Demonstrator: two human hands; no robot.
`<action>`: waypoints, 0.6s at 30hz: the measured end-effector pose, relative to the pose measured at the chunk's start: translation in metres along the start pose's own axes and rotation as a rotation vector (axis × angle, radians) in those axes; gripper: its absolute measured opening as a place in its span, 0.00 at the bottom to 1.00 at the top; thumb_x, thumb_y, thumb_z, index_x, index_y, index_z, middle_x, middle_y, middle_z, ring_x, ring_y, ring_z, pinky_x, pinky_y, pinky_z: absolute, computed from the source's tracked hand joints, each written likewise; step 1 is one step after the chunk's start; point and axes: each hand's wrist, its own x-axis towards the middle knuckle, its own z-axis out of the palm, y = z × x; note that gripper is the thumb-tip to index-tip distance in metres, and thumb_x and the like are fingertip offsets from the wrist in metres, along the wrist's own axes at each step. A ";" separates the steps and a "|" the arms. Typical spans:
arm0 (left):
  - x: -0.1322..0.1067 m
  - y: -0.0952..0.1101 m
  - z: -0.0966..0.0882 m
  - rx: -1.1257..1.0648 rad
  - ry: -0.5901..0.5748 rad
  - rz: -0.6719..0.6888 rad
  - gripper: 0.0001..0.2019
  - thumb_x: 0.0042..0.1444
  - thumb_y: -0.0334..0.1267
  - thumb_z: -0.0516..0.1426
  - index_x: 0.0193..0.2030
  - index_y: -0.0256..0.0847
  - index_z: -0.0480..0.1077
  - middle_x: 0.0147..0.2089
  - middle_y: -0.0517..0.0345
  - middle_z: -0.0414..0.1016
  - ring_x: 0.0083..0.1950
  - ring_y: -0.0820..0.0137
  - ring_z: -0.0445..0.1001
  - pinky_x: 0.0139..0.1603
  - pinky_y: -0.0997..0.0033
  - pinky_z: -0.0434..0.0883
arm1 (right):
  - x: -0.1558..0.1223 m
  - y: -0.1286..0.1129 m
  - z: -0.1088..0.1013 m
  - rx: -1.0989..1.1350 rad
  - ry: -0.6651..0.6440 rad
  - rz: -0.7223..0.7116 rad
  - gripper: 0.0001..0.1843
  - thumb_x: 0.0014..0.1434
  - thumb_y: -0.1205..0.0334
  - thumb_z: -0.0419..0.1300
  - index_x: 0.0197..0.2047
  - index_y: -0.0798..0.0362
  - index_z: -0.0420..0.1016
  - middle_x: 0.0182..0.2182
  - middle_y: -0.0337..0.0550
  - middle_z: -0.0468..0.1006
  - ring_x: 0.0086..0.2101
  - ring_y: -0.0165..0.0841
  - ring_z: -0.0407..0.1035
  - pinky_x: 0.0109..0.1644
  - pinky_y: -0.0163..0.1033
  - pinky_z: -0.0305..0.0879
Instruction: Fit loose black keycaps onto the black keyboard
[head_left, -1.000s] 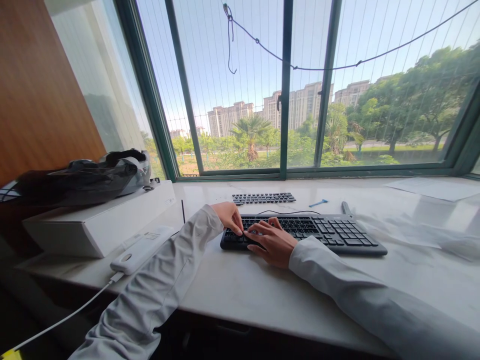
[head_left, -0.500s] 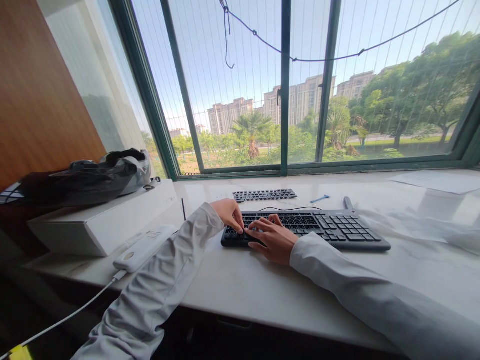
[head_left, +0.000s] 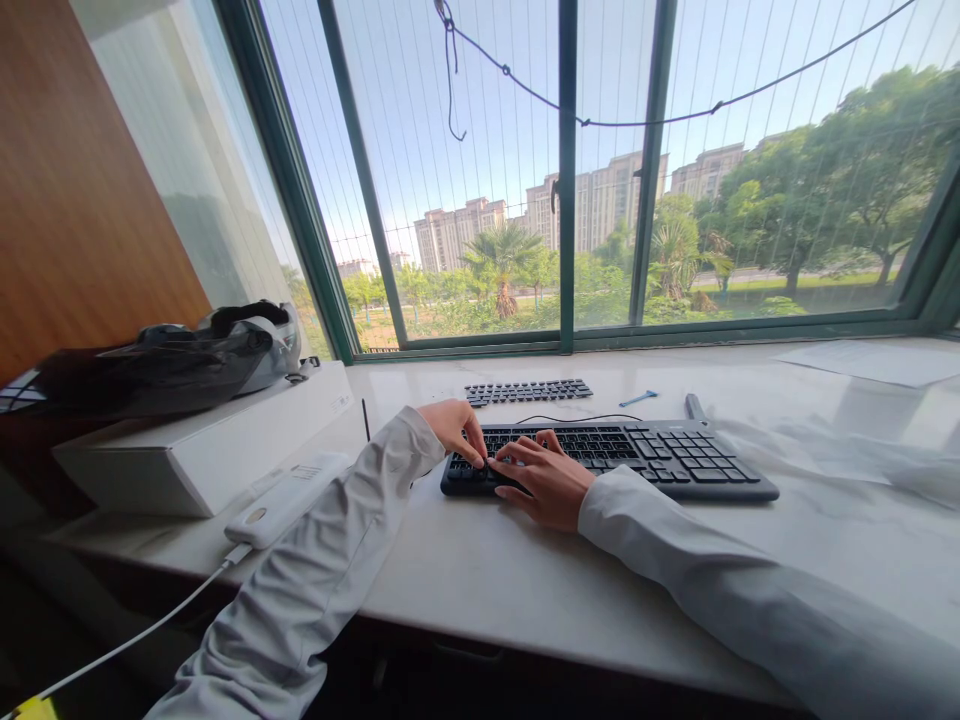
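Observation:
A black keyboard (head_left: 712, 487) lies on the white marble-patterned counter (head_left: 480, 570). Over its left end my left hand (head_left: 459, 428) points down, thumb and fingertips pinched together close to the keys. Whatever may be between them is too small to make out. My right hand (head_left: 541, 478) rests on the keyboard just beside it, fingers spread and slightly bent, the index fingertip close to the left hand's fingertips. Behind the keyboard, loose black keycaps (head_left: 529, 391) are laid out in rows. A small blue tool (head_left: 638, 397) lies to their right.
At left, a white box (head_left: 202, 440) carries a black bag (head_left: 165, 360). A white power bank (head_left: 281, 505) with a cable sits by my left sleeve. A dark stick-like object (head_left: 695, 408), clear plastic (head_left: 825, 455) and paper (head_left: 874, 362) lie to the right. Windows (head_left: 480, 340) stand behind.
Both hands stay in almost the same place on the keyboard. The whole view has shifted very slightly; nothing else visibly differs.

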 end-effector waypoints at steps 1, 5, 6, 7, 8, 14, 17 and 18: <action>0.000 0.000 0.000 0.004 -0.001 -0.001 0.15 0.42 0.47 0.66 0.37 0.45 0.81 0.33 0.61 0.81 0.31 0.74 0.73 0.34 0.78 0.65 | 0.000 0.000 0.000 0.000 -0.001 0.000 0.21 0.67 0.52 0.49 0.58 0.52 0.69 0.50 0.50 0.74 0.49 0.40 0.64 0.51 0.50 0.48; 0.001 -0.002 0.000 0.020 -0.004 -0.021 0.15 0.42 0.47 0.66 0.38 0.45 0.81 0.34 0.60 0.81 0.32 0.73 0.74 0.33 0.78 0.65 | 0.000 0.000 0.000 -0.003 -0.002 -0.002 0.22 0.66 0.52 0.50 0.59 0.52 0.68 0.50 0.50 0.73 0.49 0.40 0.64 0.51 0.50 0.48; 0.002 -0.002 0.000 0.022 -0.005 -0.022 0.15 0.42 0.47 0.67 0.38 0.45 0.81 0.34 0.60 0.81 0.33 0.73 0.74 0.34 0.78 0.65 | 0.000 0.000 0.000 -0.004 -0.001 -0.001 0.22 0.66 0.52 0.50 0.59 0.52 0.68 0.50 0.50 0.73 0.49 0.41 0.64 0.51 0.50 0.48; 0.002 -0.002 0.001 0.022 -0.006 -0.021 0.15 0.42 0.47 0.67 0.38 0.44 0.81 0.34 0.60 0.81 0.34 0.72 0.75 0.35 0.79 0.65 | 0.000 0.000 0.000 -0.004 -0.002 0.000 0.22 0.66 0.52 0.50 0.59 0.52 0.68 0.50 0.51 0.73 0.49 0.41 0.63 0.51 0.50 0.48; 0.002 -0.002 0.001 0.021 -0.009 -0.020 0.15 0.42 0.47 0.67 0.38 0.45 0.81 0.34 0.60 0.81 0.35 0.72 0.75 0.35 0.79 0.65 | 0.000 0.000 0.000 -0.005 -0.003 0.000 0.22 0.66 0.53 0.50 0.59 0.51 0.69 0.50 0.51 0.73 0.49 0.41 0.63 0.51 0.50 0.48; 0.004 0.001 0.003 0.031 0.003 -0.016 0.14 0.41 0.44 0.67 0.36 0.44 0.81 0.32 0.61 0.81 0.35 0.72 0.76 0.36 0.79 0.64 | -0.001 0.000 0.000 -0.001 -0.007 0.003 0.22 0.67 0.52 0.49 0.59 0.51 0.68 0.51 0.50 0.73 0.48 0.40 0.63 0.51 0.49 0.48; 0.005 0.002 0.004 0.024 0.004 -0.020 0.14 0.40 0.44 0.68 0.35 0.44 0.81 0.31 0.60 0.81 0.34 0.72 0.76 0.35 0.78 0.65 | 0.000 -0.001 -0.001 0.005 -0.007 -0.001 0.21 0.67 0.53 0.49 0.60 0.48 0.67 0.50 0.49 0.73 0.48 0.40 0.63 0.50 0.49 0.47; 0.005 0.002 0.004 0.023 0.005 -0.025 0.14 0.40 0.44 0.68 0.35 0.43 0.81 0.30 0.60 0.81 0.34 0.72 0.76 0.35 0.78 0.65 | 0.000 -0.001 -0.001 0.004 -0.005 -0.002 0.21 0.67 0.53 0.49 0.60 0.47 0.67 0.50 0.49 0.73 0.48 0.39 0.63 0.49 0.48 0.47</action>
